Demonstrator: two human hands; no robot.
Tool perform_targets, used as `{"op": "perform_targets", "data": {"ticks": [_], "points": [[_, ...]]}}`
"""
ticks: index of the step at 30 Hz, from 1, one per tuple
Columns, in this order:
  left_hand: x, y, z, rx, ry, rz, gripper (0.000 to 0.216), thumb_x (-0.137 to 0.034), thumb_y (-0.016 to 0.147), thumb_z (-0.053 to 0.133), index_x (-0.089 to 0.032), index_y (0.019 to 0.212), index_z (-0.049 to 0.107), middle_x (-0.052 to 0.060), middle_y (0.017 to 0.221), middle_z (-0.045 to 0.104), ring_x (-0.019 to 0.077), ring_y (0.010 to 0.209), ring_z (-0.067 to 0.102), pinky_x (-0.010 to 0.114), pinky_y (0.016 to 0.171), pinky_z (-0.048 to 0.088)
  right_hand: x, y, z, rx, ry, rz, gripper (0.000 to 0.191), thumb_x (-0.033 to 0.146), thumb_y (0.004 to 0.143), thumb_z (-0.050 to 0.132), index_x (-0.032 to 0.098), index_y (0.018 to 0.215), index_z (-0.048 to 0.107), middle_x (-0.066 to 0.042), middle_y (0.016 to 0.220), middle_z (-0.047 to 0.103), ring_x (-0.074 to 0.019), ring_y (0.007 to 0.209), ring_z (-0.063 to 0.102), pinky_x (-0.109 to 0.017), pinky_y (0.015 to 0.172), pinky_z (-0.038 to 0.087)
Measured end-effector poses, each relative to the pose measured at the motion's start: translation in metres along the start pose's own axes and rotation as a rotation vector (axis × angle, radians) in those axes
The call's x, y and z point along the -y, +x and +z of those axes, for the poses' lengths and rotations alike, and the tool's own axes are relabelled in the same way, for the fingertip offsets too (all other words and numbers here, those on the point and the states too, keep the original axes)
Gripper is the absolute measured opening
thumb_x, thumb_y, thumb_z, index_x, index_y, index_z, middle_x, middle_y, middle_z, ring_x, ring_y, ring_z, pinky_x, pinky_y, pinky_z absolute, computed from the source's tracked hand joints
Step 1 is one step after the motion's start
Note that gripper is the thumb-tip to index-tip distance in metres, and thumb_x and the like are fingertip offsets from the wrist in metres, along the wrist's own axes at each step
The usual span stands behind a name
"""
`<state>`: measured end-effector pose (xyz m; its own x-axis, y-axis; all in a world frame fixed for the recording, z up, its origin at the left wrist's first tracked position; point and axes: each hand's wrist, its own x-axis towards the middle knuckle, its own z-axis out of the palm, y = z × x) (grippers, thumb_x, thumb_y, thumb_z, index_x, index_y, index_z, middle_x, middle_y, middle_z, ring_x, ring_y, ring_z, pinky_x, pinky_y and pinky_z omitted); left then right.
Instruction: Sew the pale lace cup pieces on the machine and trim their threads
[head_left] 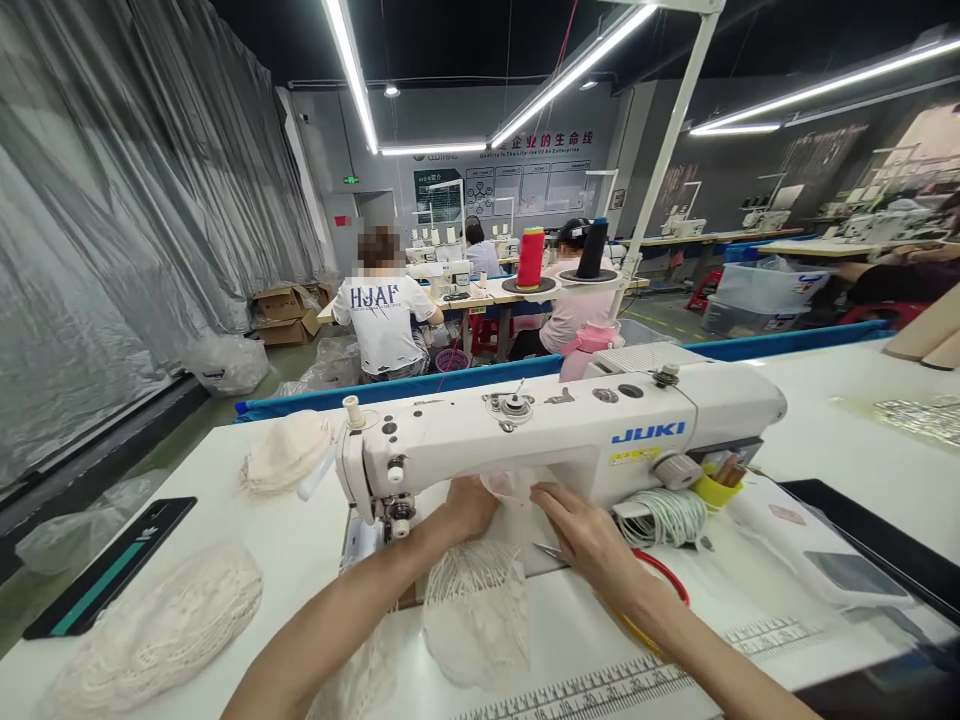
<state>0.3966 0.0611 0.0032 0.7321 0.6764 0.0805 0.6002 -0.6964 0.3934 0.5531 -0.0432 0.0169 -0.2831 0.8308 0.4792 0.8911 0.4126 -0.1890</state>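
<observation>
A white JUKI sewing machine (555, 430) stands across the middle of the white table (315, 540). My left hand (469, 505) reaches under the machine's arm beside the needle and presses on white mesh fabric (476, 605), its fingers partly hidden by the machine. My right hand (589, 535) lies on the same fabric to the right, fingers stretched forward and flat, close to a thin pale piece (514, 485) under the arm. Small snips (551, 551) lie just under my right hand.
Piles of white mesh pieces lie at the left (161, 630) and by the machine head (285, 452). A coil of white cord (664, 515) and a yellow cup (712, 490) sit at the right, plus a dark tablet (109, 575). Red (530, 258) and black (592, 248) thread cones stand behind. Other people sew beyond.
</observation>
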Motion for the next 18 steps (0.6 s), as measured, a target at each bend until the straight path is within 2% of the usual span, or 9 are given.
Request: {"op": "perform_targets", "data": {"ticks": [4, 6, 9, 10, 11, 13, 14, 16, 18], "points": [[-0.005, -0.008, -0.010, 0.011, -0.089, -0.052, 0.046, -0.017, 0.084, 0.045, -0.022, 0.130, 0.044, 0.011, 0.124, 0.055, 0.0303, 0.119, 0.043, 0.050, 0.101, 0.026, 0.012, -0.038, -0.040, -0.206, 0.092, -0.154, 0.029, 0.007, 0.088, 0.038, 0.020, 0.109, 0.054, -0.013, 0.120, 0.057, -0.0207, 0.110, 0.056, -0.031, 0.087, 0.050], [-0.013, -0.019, -0.015, 0.009, -0.149, -0.067, 0.046, -0.019, 0.087, 0.042, -0.020, 0.133, 0.040, 0.013, 0.127, 0.051, 0.0311, 0.122, 0.038, 0.054, 0.102, 0.022, 0.021, -0.055, -0.057, -0.230, 0.145, -0.177, 0.031, 0.006, 0.088, 0.041, 0.021, 0.112, 0.052, -0.012, 0.123, 0.056, -0.0202, 0.113, 0.054, -0.031, 0.089, 0.049], [-0.035, -0.042, -0.020, 0.079, -0.325, -0.048, 0.045, -0.035, 0.094, 0.030, -0.017, 0.134, 0.039, 0.015, 0.124, 0.053, 0.0252, 0.117, 0.045, 0.045, 0.098, 0.033, 0.041, -0.072, -0.078, -0.220, 0.193, -0.177, 0.035, 0.005, 0.087, 0.042, 0.024, 0.115, 0.052, -0.011, 0.125, 0.056, -0.0213, 0.116, 0.052, -0.033, 0.093, 0.048], [-0.045, -0.051, -0.020, 0.151, -0.475, -0.028, 0.048, -0.043, 0.094, 0.028, -0.017, 0.134, 0.038, 0.013, 0.119, 0.057, 0.0217, 0.111, 0.050, 0.039, 0.093, 0.038, 0.048, -0.076, -0.083, -0.223, 0.209, -0.174, 0.036, 0.005, 0.087, 0.042, 0.025, 0.115, 0.053, -0.010, 0.124, 0.056, -0.0215, 0.115, 0.053, -0.033, 0.093, 0.048], [-0.055, -0.059, -0.020, 0.255, -0.734, -0.013, 0.054, -0.050, 0.092, 0.032, -0.017, 0.133, 0.039, 0.013, 0.116, 0.059, 0.0199, 0.107, 0.053, 0.036, 0.090, 0.040, 0.055, -0.080, -0.089, -0.227, 0.230, -0.166, 0.037, 0.005, 0.086, 0.043, 0.027, 0.115, 0.053, -0.009, 0.122, 0.058, -0.0215, 0.114, 0.054, -0.033, 0.092, 0.049], [-0.073, -0.075, -0.019, 0.399, -1.194, -0.022, 0.064, -0.061, 0.079, 0.050, -0.015, 0.124, 0.050, 0.011, 0.103, 0.063, 0.0178, 0.094, 0.058, 0.032, 0.084, 0.042, 0.067, -0.088, -0.099, -0.235, 0.270, -0.143, 0.038, 0.007, 0.087, 0.043, 0.031, 0.115, 0.052, -0.007, 0.118, 0.061, -0.0214, 0.110, 0.057, -0.031, 0.089, 0.052], [-0.080, -0.082, -0.018, 0.411, -1.356, -0.063, 0.065, -0.061, 0.070, 0.061, -0.013, 0.114, 0.057, 0.010, 0.094, 0.064, 0.0161, 0.084, 0.058, 0.029, 0.079, 0.043, 0.071, -0.093, -0.103, -0.238, 0.276, -0.129, 0.038, 0.009, 0.087, 0.043, 0.032, 0.116, 0.052, -0.006, 0.115, 0.063, -0.0212, 0.107, 0.059, -0.031, 0.086, 0.053], [-0.088, -0.096, -0.016, 0.319, -1.461, -0.171, 0.057, -0.055, 0.059, 0.074, -0.010, 0.093, 0.065, 0.003, 0.072, 0.061, 0.0102, 0.063, 0.054, 0.024, 0.065, 0.042, 0.075, -0.105, -0.109, -0.192, 0.252, -0.104, 0.036, 0.012, 0.087, 0.045, 0.032, 0.115, 0.053, -0.005, 0.108, 0.066, -0.0203, 0.099, 0.064, -0.027, 0.081, 0.055], [-0.088, -0.112, -0.016, 0.203, -1.362, -0.234, 0.043, -0.047, 0.062, 0.074, -0.010, 0.082, 0.066, -0.003, 0.054, 0.051, 0.0062, 0.048, 0.044, 0.020, 0.052, 0.037, 0.076, -0.119, -0.112, -0.065, 0.206, -0.059, 0.031, 0.016, 0.087, 0.048, 0.031, 0.113, 0.056, -0.004, 0.101, 0.068, -0.0189, 0.090, 0.066, -0.023, 0.075, 0.056]]}}
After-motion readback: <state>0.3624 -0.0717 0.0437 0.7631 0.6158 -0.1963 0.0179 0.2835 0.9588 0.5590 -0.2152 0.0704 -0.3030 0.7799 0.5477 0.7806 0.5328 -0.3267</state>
